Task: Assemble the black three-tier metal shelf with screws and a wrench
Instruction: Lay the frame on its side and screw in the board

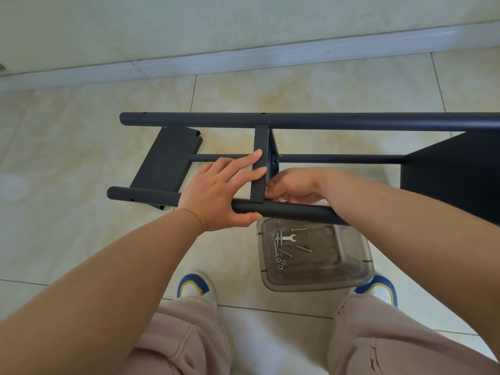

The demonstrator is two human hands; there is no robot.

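The black shelf frame lies on its side on the floor, with a far pole [324, 121], a middle pole [341, 158] and a near pole [292, 211]. The middle shelf panel [260, 147] stands edge-on between the poles. My left hand [216, 192] holds the near pole, thumb under it and straight fingers pressed against the panel's left face. My right hand [290, 186] has its fingers curled at the joint of panel and near pole; what they pinch is hidden. A loose panel [167, 161] leans at the left. A third panel [454, 171] sits at the right.
A clear plastic tray [351, 269] on the floor just below the near pole holds several screws [285, 253], nuts and a small wrench [289, 238]. My two shoes [196, 286] stand at either side of the tray. A white baseboard [243, 59] runs along the wall behind.
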